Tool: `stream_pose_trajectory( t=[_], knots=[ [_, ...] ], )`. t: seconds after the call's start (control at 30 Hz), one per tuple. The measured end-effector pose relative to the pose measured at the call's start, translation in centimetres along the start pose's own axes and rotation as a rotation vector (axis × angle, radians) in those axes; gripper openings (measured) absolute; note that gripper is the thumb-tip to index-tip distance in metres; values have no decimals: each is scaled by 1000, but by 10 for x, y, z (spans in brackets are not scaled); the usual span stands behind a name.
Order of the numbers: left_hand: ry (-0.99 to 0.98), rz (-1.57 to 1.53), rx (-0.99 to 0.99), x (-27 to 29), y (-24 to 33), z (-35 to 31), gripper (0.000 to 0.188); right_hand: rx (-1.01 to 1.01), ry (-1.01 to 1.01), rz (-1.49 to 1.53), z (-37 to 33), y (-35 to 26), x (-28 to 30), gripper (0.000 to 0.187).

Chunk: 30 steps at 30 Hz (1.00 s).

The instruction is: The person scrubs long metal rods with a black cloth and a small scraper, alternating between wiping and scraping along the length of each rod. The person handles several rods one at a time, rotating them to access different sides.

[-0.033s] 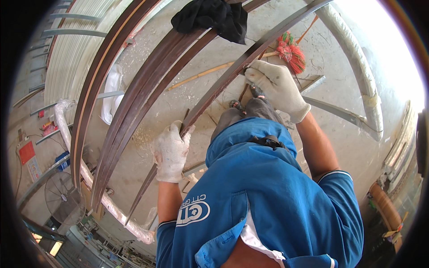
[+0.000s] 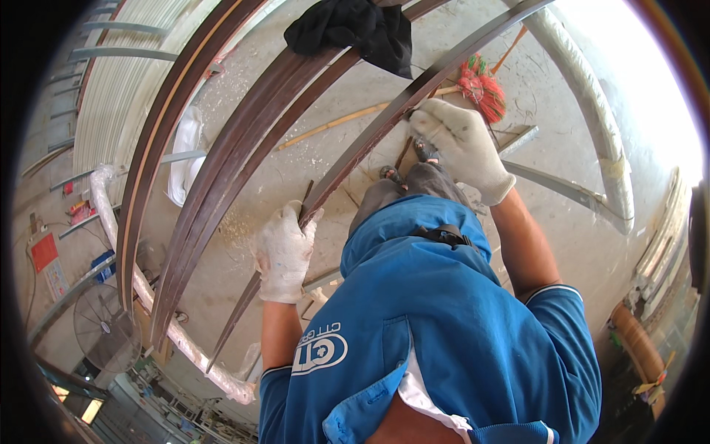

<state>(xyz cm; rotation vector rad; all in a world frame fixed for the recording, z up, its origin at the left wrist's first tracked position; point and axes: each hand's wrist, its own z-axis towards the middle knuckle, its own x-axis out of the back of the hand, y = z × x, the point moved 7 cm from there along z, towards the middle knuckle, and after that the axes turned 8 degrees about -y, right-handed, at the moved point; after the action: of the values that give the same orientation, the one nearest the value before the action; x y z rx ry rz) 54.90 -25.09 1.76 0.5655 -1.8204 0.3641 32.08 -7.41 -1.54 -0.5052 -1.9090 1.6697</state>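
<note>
A long dark-brown strip (image 2: 370, 132) runs diagonally in front of me, from the upper right down to the lower left. My left hand (image 2: 285, 248), in a whitish work glove, is closed around its lower part. Farther up, my right hand (image 2: 460, 144), gloved too, is closed with its fingertips at the strip's near edge. A small dark thing shows at those fingertips, mostly hidden by the glove. To the left lie more brown strips (image 2: 222, 166), side by side, with a crumpled black cloth (image 2: 351, 33) draped over their upper part.
Wrapped tubes (image 2: 617, 174) form part of a rack at the right, with another wrapped bar (image 2: 185, 348) at the lower left. A red-and-green broom (image 2: 481, 85) lies on the floor beyond the strip. A fan (image 2: 106, 325) stands at the far left.
My right hand has shifted very slightly to the right. The black cloth's lower right corner hangs a touch lower. My left hand keeps its hold on the strip.
</note>
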Motion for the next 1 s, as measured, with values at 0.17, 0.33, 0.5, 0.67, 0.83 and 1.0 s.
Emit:
stream_pose_trajectory(
  t=[0.17,0.33,0.5,0.67,0.83,1.0],
  knots=[
    [4,12,9,-1,1,-2,33,-38,72,-2,-2,2,6,20],
    [45,-10,-11,-1,2,5,33,1,87,-119,4,2,11,23],
    [-3,-25,48,-2,-1,6,40,96,55,-185,1,-8,-2,23],
    [-20,9,38,1,2,6,33,114,-131,-302,-12,-24,-28,21],
    [47,18,15,3,5,4,30,203,211,-275,-15,-36,5,22],
    [20,28,18,3,6,3,32,452,267,-581,-11,-43,7,27]
  ],
)
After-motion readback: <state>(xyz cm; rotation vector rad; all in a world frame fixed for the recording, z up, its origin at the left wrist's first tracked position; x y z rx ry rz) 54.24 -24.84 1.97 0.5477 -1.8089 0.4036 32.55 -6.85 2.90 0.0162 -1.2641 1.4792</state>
